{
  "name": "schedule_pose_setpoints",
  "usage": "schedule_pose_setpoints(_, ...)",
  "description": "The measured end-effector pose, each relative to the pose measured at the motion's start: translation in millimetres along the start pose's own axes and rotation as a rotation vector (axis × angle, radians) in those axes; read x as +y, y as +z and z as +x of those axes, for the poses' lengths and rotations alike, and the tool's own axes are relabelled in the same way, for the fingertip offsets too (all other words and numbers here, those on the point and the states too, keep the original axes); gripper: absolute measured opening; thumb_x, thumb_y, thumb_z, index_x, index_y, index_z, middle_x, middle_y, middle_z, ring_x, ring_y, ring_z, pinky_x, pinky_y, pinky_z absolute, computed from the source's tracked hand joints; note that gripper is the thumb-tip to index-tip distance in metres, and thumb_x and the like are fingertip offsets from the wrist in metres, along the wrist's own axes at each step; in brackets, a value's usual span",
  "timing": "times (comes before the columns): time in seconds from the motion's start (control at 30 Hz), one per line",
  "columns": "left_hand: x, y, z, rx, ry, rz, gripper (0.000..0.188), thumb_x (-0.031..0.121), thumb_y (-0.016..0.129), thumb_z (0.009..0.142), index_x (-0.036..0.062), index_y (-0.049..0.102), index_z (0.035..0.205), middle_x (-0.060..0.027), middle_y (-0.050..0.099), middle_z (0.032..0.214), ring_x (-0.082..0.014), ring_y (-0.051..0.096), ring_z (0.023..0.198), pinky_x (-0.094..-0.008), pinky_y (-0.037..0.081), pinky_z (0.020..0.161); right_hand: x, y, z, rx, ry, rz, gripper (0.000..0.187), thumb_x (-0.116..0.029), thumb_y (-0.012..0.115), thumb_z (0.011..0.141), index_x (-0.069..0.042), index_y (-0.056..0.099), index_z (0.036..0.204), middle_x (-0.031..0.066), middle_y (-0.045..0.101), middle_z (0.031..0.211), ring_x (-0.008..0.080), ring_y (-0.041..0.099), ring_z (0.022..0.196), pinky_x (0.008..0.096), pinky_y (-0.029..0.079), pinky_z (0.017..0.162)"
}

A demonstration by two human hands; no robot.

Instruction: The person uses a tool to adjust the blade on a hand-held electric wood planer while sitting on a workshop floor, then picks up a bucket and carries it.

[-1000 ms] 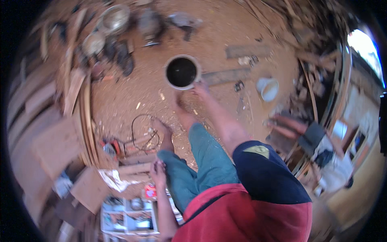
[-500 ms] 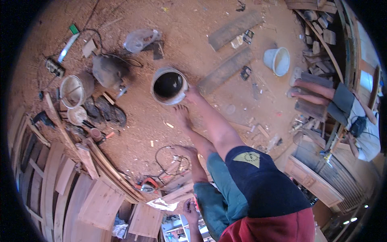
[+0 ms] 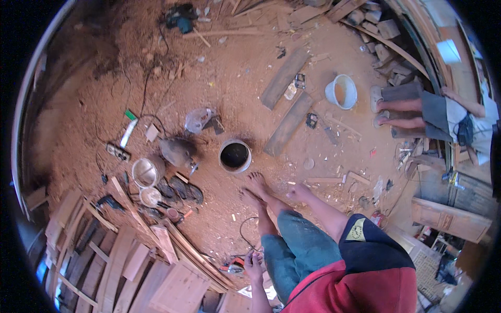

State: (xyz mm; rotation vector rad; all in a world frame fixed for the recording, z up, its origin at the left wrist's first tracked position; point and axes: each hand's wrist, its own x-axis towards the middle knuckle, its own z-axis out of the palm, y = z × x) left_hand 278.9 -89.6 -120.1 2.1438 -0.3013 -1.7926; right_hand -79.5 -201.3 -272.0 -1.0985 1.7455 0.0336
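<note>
A: Standing on a sawdust floor (image 3: 219, 99), seen from above. Right hand (image 3: 301, 193) hanging low beside the knee, fingers loosely spread, apparently holding nothing.

B: And the left?

A: Left hand (image 3: 254, 263) down by the thigh, just above an orange tool (image 3: 235, 265) and a looped cable (image 3: 244, 232). Too small to tell whether closed on anything.

B: Nearest thing ahead?

A: Round white-rimmed pot (image 3: 235, 155), dark inside, upright on the floor just beyond the bare feet (image 3: 255, 183). Untouched by either hand.

B: Which step, then?

A: Seemingly a pause between grips. Reaching the pot would likely call for a bend forward over the toes.

B: Room to move?

A: Open floor in front and to the left of the pot. Crowded elsewhere: metal bowl (image 3: 146, 172) and sandals (image 3: 180, 189) to the left, planks (image 3: 289, 124) and a white bucket (image 3: 342, 91) beyond, stacked boards (image 3: 130, 255) lower left, a seated person (image 3: 433, 109) well apart on the right.
</note>
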Motion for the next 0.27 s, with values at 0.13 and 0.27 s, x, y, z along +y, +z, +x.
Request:
schedule_pose_setpoints(0.13,-4.3,-26.0,16.5,-0.058,0.054,0.081,0.028,0.013,0.052,0.096,-0.0004,0.055,0.121,-0.0083,0.065,0.099,-0.0128,0.062,0.077,-0.0248,0.051,0.064,22.4,-21.1,-95.5,-0.030,0.099,-0.124,0.026,-0.029,0.059,0.082,-0.008,0.068,0.094,0.0175,0.067,0.097,0.0382,0.065,0.090,0.0503,0.051,0.076)
schedule_pose_setpoints(0.27,6.9,-50.6,15.8,0.023,0.015,-0.122,0.029,0.011,0.055,0.095,-0.0013,0.053,0.121,-0.0127,0.063,0.098,-0.0180,0.065,0.079,-0.0293,0.057,0.065,24.1,-23.5,-89.7,-0.136,0.271,-0.185,0.031,-0.031,0.055,0.088,-0.009,0.067,0.106,0.0203,0.062,0.118,0.0352,0.058,0.113,0.0471,0.048,0.094)
